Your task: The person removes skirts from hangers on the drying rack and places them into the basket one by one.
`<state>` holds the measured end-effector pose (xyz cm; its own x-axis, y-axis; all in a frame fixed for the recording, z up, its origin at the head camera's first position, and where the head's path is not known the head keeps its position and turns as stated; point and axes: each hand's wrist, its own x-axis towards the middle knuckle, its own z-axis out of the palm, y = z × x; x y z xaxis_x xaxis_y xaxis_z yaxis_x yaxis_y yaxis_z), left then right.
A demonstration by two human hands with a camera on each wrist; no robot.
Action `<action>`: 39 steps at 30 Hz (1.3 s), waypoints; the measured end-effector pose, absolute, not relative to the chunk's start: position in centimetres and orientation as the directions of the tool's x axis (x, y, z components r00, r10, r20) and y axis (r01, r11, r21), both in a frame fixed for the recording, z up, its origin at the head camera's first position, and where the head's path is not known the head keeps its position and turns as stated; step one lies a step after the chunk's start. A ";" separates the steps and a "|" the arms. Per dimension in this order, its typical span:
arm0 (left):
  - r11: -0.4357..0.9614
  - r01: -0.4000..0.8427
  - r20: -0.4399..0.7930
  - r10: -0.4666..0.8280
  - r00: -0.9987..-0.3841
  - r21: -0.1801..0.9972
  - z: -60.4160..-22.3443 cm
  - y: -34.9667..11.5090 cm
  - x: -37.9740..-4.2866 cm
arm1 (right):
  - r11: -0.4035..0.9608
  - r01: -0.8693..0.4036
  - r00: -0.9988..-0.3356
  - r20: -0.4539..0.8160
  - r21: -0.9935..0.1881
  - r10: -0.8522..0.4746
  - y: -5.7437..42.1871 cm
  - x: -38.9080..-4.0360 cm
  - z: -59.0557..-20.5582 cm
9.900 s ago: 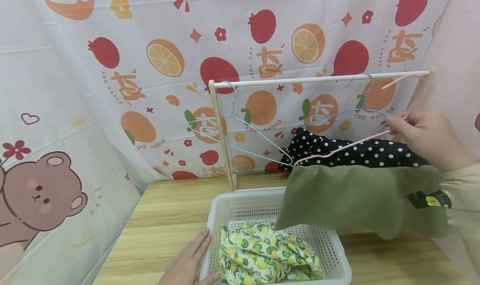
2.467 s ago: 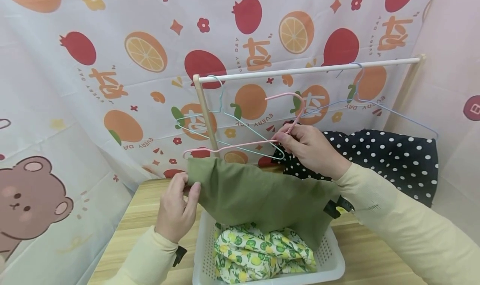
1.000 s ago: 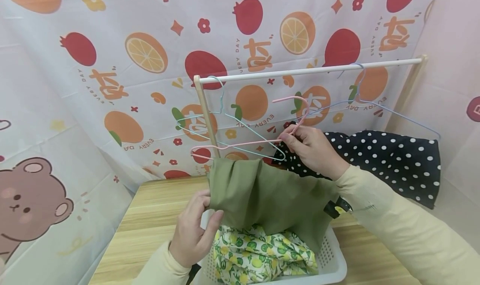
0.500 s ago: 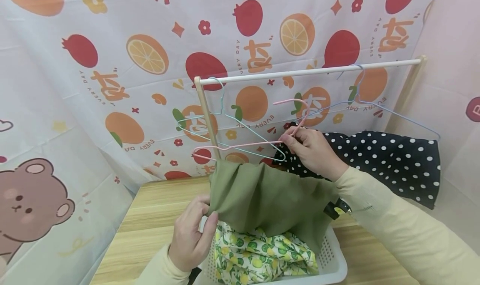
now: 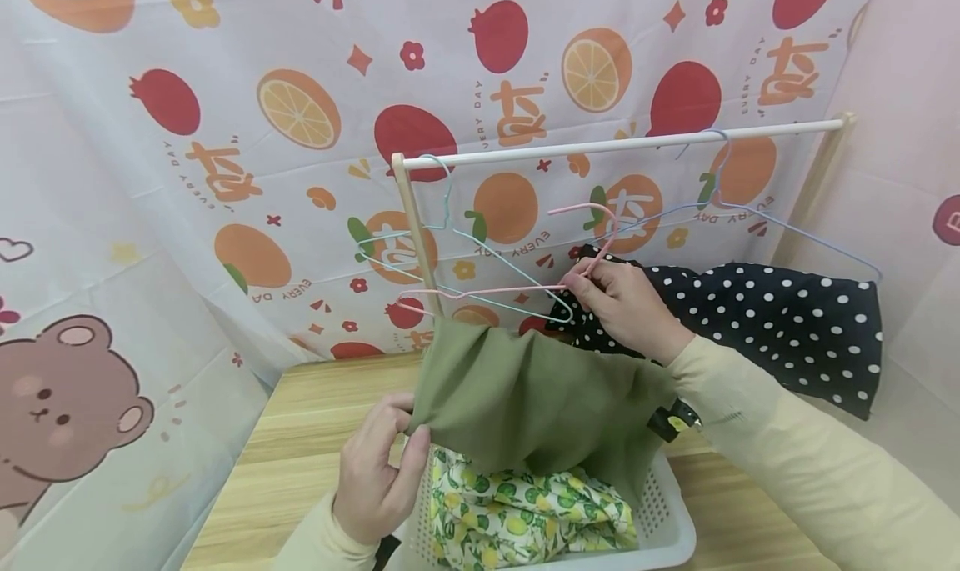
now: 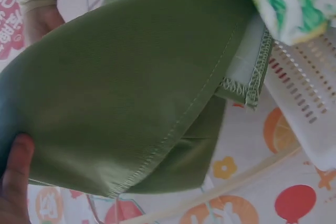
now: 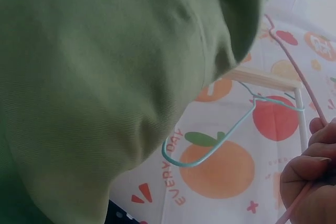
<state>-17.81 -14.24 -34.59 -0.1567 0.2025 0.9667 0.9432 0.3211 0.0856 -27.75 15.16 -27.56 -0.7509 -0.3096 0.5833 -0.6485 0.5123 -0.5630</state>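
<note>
Pinching the green cloth (image 5: 517,388) with our left hand (image 5: 377,475), lower than moments ago; gripping the pink hanger (image 5: 513,289) with our right hand (image 5: 628,303). Cloth: hanging over the basket (image 5: 681,517), seemingly sitting farther from the hanger's tip.

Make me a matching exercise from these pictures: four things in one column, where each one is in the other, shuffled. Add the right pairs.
1. pink hanger
2. lemon-print cloth
3. olive cloth
4. teal hanger

A. hooked over the white bar
B. pinched by the left hand
C. gripped by the right hand
D. in the white basket

Pairs: 1-C, 2-D, 3-B, 4-A
</note>
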 end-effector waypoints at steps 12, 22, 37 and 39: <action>0.569 0.780 0.857 0.236 -0.459 0.261 -38.3 -16.7 -20.5 | 0.534 -0.639 -0.753 0.594 -0.554 -0.283 15.8 -27.8 -27.3; 0.695 0.563 0.466 0.356 -0.810 0.447 -39.8 -17.1 -21.0 | 0.509 -0.642 -0.756 0.587 -0.573 -0.291 15.9 -27.4 -27.1; 0.596 0.563 0.219 0.550 -0.806 0.573 -39.9 -16.4 -20.5 | 0.500 -0.669 -0.730 0.616 -0.551 -0.298 14.6 -24.4 -25.1; 0.633 0.543 0.241 0.503 -0.830 0.552 -39.5 -16.8 -20.5 | 0.509 -0.662 -0.735 0.612 -0.551 -0.293 14.5 -24.0 -24.8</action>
<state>-20.55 -16.81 -39.47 -0.8303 0.5026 0.2408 0.5431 0.6328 0.5519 -24.02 14.46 -24.80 -0.7346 -0.2926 0.6121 -0.6615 0.5092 -0.5505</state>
